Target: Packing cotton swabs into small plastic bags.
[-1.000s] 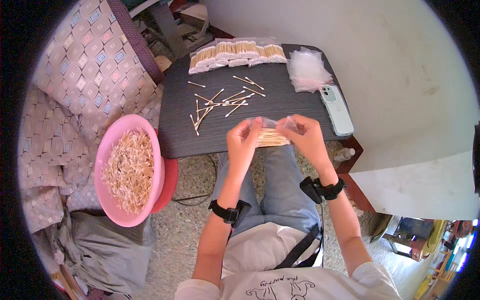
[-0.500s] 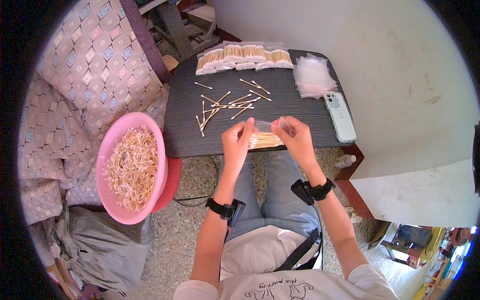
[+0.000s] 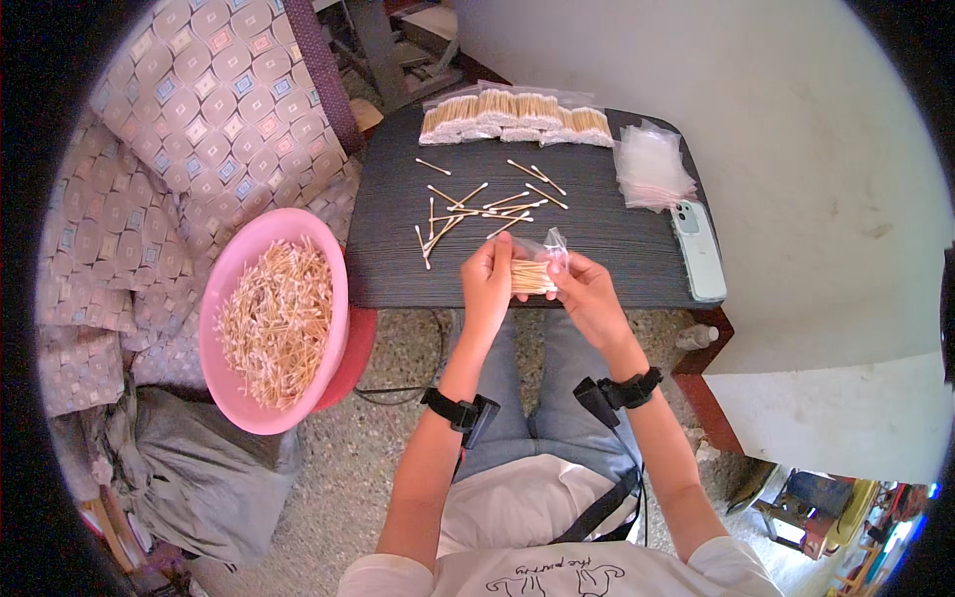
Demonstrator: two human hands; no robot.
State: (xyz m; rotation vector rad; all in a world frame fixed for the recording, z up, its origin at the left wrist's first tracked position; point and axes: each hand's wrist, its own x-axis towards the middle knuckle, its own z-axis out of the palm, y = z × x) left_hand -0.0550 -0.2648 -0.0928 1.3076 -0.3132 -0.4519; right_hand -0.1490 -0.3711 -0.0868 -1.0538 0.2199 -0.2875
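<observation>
Between my two hands, at the table's front edge, is a clear plastic bag (image 3: 554, 242) with a bundle of cotton swabs (image 3: 531, 277) inside. My left hand (image 3: 488, 282) grips the bag's left side, thumb pointing up. The right side is held by my right hand (image 3: 588, 295), its thumb pressed over the swab ends. The bag's top sticks up crumpled beside my right thumb. Just beyond my hands, loose cotton swabs (image 3: 484, 211) lie scattered on the dark table (image 3: 597, 239).
Filled bags of swabs (image 3: 517, 114) are stacked along the table's far edge. Flat empty bags (image 3: 652, 167) and a pale phone (image 3: 699, 254) lie at the right. A pink basin (image 3: 341, 298) of swabs stands left of the table. A bottle (image 3: 696, 337) is on the floor.
My hands have come closer together around the bag, and the right thumb has moved down onto the swabs. The bag's top now stands up crumpled. The whole view has shifted slightly.
</observation>
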